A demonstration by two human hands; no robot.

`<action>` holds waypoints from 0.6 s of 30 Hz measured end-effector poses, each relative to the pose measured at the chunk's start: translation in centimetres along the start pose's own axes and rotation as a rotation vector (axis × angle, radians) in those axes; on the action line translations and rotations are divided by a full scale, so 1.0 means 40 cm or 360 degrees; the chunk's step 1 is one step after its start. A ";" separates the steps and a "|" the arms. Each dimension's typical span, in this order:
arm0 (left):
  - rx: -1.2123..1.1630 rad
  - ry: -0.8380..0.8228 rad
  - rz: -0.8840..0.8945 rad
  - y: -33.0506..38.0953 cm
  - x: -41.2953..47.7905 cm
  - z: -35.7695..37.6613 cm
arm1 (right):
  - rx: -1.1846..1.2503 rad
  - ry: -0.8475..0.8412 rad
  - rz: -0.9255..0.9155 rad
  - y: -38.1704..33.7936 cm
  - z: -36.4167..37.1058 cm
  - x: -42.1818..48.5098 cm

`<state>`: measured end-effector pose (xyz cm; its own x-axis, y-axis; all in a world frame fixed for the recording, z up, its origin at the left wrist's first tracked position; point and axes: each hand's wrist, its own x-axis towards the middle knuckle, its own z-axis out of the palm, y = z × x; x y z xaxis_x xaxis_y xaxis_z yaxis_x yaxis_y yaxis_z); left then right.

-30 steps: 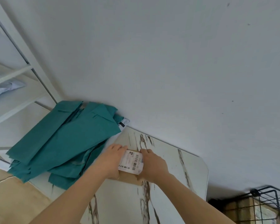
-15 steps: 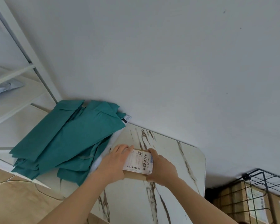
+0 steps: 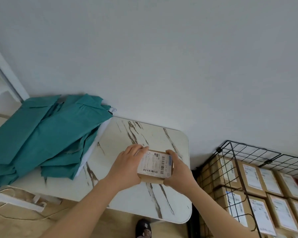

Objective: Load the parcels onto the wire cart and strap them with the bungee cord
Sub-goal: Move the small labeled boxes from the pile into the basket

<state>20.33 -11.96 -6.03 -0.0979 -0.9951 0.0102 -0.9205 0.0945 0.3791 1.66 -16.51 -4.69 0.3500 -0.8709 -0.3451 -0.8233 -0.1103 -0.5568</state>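
Note:
A small brown cardboard parcel (image 3: 154,166) with a white barcode label is held above the marble-patterned table (image 3: 144,200). My left hand (image 3: 126,166) grips its left side and my right hand (image 3: 177,170) grips its right side. To the right stands a black wire cart (image 3: 230,162) that holds several labelled cardboard parcels (image 3: 251,179), stacked in at least two layers. I see no bungee cord.
A pile of teal mailer bags (image 3: 43,138) covers the left part of the table against the white wall. A white shelf frame (image 3: 3,79) stands at far left. A power strip and cables (image 3: 33,200) lie on the wooden floor. A dark slipper (image 3: 143,228) shows below the table edge.
Both hands have carried the parcel toward me and to the right over the table. The view has swung right, so more of the wire cart and its stacked parcels shows.

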 end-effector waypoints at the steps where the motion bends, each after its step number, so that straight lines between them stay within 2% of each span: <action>1: -0.0019 0.0011 0.0033 0.018 -0.003 0.007 | 0.0027 0.0005 0.0037 0.010 -0.006 -0.020; 11: -0.0112 0.0005 0.0268 0.221 0.052 0.056 | 0.0260 0.0186 0.0242 0.160 -0.113 -0.148; 18: -0.0140 -0.0019 0.0378 0.429 0.150 0.135 | 0.0427 0.0253 0.0352 0.361 -0.227 -0.190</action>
<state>1.92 -16.15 -4.46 -0.3127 -0.9448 0.0980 -0.8347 0.3226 0.4463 -16.97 -15.83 -3.24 0.0858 -0.9253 -0.3694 -0.7174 0.1999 -0.6673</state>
